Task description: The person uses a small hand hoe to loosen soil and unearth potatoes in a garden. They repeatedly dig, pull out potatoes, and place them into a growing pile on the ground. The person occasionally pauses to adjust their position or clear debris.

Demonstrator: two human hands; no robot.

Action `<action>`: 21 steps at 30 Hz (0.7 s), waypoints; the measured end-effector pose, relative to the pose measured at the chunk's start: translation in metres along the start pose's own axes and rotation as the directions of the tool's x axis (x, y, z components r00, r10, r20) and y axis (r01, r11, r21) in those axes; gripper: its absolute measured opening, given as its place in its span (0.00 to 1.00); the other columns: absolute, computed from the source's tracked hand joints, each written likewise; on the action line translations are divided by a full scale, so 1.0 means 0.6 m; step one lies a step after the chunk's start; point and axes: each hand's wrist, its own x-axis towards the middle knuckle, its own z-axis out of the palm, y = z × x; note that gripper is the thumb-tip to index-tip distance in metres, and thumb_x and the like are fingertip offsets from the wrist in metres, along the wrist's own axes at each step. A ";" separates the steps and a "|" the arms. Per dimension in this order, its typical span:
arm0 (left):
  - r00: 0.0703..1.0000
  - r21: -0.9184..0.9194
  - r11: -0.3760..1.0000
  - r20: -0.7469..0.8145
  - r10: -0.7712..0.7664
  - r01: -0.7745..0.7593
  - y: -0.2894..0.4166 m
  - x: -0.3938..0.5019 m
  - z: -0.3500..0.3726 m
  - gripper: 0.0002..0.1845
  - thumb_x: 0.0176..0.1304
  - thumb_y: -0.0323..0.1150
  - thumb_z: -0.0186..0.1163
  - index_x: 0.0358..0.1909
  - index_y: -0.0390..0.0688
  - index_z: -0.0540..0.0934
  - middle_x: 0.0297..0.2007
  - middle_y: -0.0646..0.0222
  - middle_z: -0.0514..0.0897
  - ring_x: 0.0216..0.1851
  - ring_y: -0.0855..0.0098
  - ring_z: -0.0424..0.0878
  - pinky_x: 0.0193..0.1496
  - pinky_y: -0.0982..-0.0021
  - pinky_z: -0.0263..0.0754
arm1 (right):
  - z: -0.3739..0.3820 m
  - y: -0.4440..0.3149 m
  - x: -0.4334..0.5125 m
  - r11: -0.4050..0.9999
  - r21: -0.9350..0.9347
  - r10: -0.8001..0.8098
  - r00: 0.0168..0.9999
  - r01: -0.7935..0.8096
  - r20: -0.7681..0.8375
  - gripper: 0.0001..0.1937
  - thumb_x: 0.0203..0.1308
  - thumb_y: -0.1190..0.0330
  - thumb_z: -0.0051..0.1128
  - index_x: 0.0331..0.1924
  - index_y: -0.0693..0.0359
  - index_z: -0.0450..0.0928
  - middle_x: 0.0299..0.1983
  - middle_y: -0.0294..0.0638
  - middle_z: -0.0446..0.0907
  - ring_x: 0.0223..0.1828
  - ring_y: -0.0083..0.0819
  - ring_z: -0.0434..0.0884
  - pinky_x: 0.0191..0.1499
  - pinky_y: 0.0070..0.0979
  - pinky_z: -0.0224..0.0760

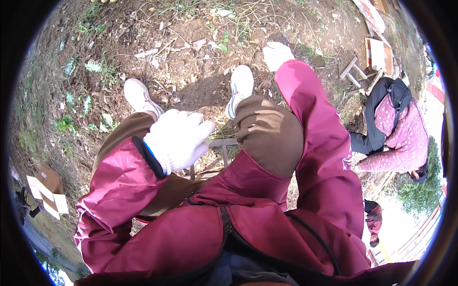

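Note:
I see my left hand [179, 139] in a white knitted glove over my left thigh, its fingers curled and nothing visible in it. My right hand [277, 56], gloved in white too, is stretched out low over the soil, just beyond one of my white shoes [239, 85]; its fingers are overexposed, and whether they hold anything does not show. Dry leaves, twigs and straw litter the brown ground [193, 68] before me. Under me, between my legs, part of a low stool [223, 143] shows. Both sleeves of my maroon jacket [318, 103] reach forward over brown corduroy trousers [272, 136].
At the right a co-worker in a patterned pink top [404, 132] bends near a small wooden stool [353, 72] and an open carton [375, 53]. Another person [374, 220] is farther off. An open cardboard box [50, 180] lies at the left. Green weeds [65, 122] grow beside my left shoe.

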 end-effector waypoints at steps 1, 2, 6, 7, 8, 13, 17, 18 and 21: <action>0.999 -0.039 0.999 0.033 -0.024 0.025 -0.002 0.003 -0.008 0.24 0.60 0.41 0.72 0.58 0.47 0.81 0.42 0.64 0.82 0.41 0.56 0.85 0.46 0.53 0.79 | 0.021 -0.001 0.016 0.966 -0.248 -0.088 0.996 0.078 -0.031 0.08 0.74 0.65 0.61 0.49 0.56 0.86 0.36 0.37 0.88 0.31 0.32 0.85 0.37 0.33 0.80; 0.999 -0.041 0.999 -0.039 -0.014 0.013 -0.007 0.008 -0.018 0.24 0.60 0.41 0.72 0.57 0.47 0.81 0.42 0.63 0.82 0.41 0.55 0.85 0.47 0.53 0.78 | 0.043 -0.002 0.033 0.870 -0.456 -0.219 0.975 0.188 -0.016 0.11 0.73 0.64 0.63 0.53 0.57 0.85 0.37 0.38 0.89 0.32 0.31 0.85 0.37 0.32 0.80; 0.998 -0.127 0.990 0.011 -0.060 0.060 -0.014 0.025 -0.050 0.26 0.54 0.38 0.74 0.55 0.46 0.80 0.44 0.64 0.81 0.44 0.55 0.83 0.50 0.54 0.78 | 0.098 -0.001 0.089 0.568 -0.755 -0.373 0.920 0.327 0.118 0.21 0.72 0.61 0.65 0.64 0.61 0.83 0.44 0.43 0.91 0.40 0.32 0.88 0.45 0.31 0.80; 0.999 -0.137 0.990 -0.023 -0.040 0.037 -0.015 0.029 -0.054 0.26 0.54 0.38 0.74 0.56 0.46 0.80 0.45 0.64 0.82 0.45 0.56 0.84 0.51 0.55 0.78 | 0.098 0.001 0.099 0.567 -0.755 -0.385 0.916 0.329 0.110 0.22 0.72 0.60 0.65 0.64 0.61 0.83 0.46 0.44 0.91 0.42 0.33 0.88 0.48 0.31 0.80; 0.999 -0.156 0.987 -0.002 -0.045 0.045 -0.017 0.034 -0.056 0.26 0.54 0.37 0.74 0.56 0.46 0.81 0.45 0.64 0.82 0.45 0.56 0.84 0.51 0.55 0.78 | 0.095 0.005 0.109 0.567 -0.725 -0.432 0.891 0.390 0.142 0.23 0.72 0.59 0.65 0.64 0.62 0.83 0.48 0.44 0.91 0.44 0.34 0.89 0.50 0.31 0.80; 0.997 -0.169 0.983 0.003 -0.077 0.077 -0.029 0.041 -0.056 0.26 0.53 0.37 0.74 0.55 0.46 0.81 0.44 0.65 0.81 0.44 0.57 0.84 0.51 0.55 0.78 | -0.037 0.032 0.129 0.610 -0.791 -0.223 0.968 0.045 -0.117 0.19 0.69 0.57 0.68 0.56 0.60 0.89 0.39 0.42 0.91 0.39 0.31 0.88 0.46 0.30 0.79; 0.997 -0.178 0.981 0.006 -0.072 0.071 -0.033 0.044 -0.052 0.25 0.53 0.37 0.74 0.54 0.46 0.81 0.43 0.65 0.81 0.42 0.57 0.84 0.50 0.55 0.78 | -0.104 0.091 0.128 0.910 -0.410 -0.098 0.932 -0.058 -0.350 0.15 0.65 0.59 0.76 0.48 0.60 0.91 0.28 0.33 0.86 0.27 0.20 0.80 0.31 0.25 0.70; 0.998 -0.172 0.983 -0.001 -0.062 0.061 -0.034 0.045 -0.051 0.25 0.53 0.37 0.74 0.53 0.46 0.81 0.43 0.65 0.81 0.42 0.57 0.84 0.50 0.55 0.78 | -0.114 0.099 0.125 0.946 -0.325 -0.108 0.932 -0.011 -0.346 0.14 0.64 0.61 0.77 0.48 0.60 0.90 0.28 0.33 0.86 0.27 0.21 0.80 0.31 0.26 0.70; 0.998 -0.170 0.983 0.008 -0.065 0.066 -0.033 0.045 -0.050 0.24 0.54 0.37 0.74 0.53 0.46 0.81 0.43 0.65 0.81 0.41 0.58 0.84 0.49 0.56 0.78 | -0.131 0.096 0.104 0.917 -0.396 -0.212 0.904 0.052 -0.371 0.15 0.64 0.62 0.77 0.49 0.62 0.90 0.31 0.34 0.87 0.26 0.21 0.81 0.30 0.27 0.72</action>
